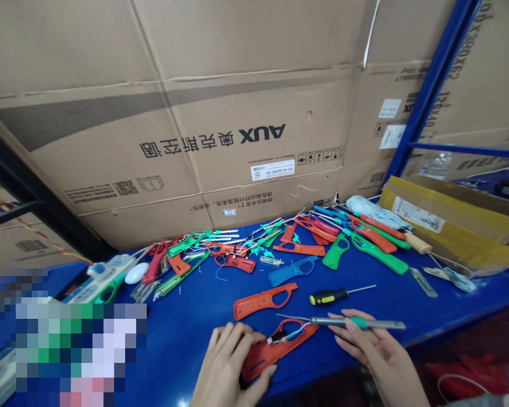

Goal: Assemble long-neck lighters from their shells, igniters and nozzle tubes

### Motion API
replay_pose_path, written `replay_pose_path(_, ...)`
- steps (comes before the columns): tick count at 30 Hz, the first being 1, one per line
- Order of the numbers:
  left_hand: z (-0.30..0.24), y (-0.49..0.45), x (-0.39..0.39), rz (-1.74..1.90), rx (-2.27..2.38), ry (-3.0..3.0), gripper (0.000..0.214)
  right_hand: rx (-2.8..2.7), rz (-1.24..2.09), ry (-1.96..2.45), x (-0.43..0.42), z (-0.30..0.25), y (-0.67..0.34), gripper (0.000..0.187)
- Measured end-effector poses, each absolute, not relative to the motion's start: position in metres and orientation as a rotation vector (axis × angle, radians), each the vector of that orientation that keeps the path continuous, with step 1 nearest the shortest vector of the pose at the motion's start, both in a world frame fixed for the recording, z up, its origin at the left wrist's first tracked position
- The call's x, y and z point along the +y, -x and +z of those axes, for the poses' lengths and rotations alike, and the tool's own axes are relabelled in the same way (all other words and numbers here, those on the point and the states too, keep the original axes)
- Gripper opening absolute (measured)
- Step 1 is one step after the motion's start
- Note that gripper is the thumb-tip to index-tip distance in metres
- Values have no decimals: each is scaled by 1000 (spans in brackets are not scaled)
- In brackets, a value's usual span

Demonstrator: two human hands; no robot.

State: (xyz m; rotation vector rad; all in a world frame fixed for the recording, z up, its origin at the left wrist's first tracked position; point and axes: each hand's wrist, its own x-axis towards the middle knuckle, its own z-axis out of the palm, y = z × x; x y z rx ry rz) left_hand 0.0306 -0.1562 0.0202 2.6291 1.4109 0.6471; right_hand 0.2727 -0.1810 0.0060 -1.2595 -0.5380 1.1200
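Observation:
My left hand grips the handle end of an orange lighter housing half, lying open side up near the table's front edge. Thin white and green wires run inside it. Between the thumb and fingers of my right hand is a metal lighter tube with a green collar. Its left end meets the housing's tip; whether the two are joined I cannot tell. Just beyond lie another orange housing half and a black-and-yellow screwdriver.
Several lighter parts in green, red and orange are heaped along the back of the blue table. A blue housing half lies in front of them. On the left is a power strip; a yellow-taped carton stands right. Cardboard walls the back.

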Motion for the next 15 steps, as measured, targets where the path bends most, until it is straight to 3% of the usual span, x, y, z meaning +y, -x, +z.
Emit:
replay_pose_path(8,20,-30,-158,664,1387,-2704,45,-627,1110,1282,-181,3,-277,53)
replay_pose_path(15,20,-30,-159,591,1281,-2807,40,-722,1181,1254,-178,-5,-283,54)
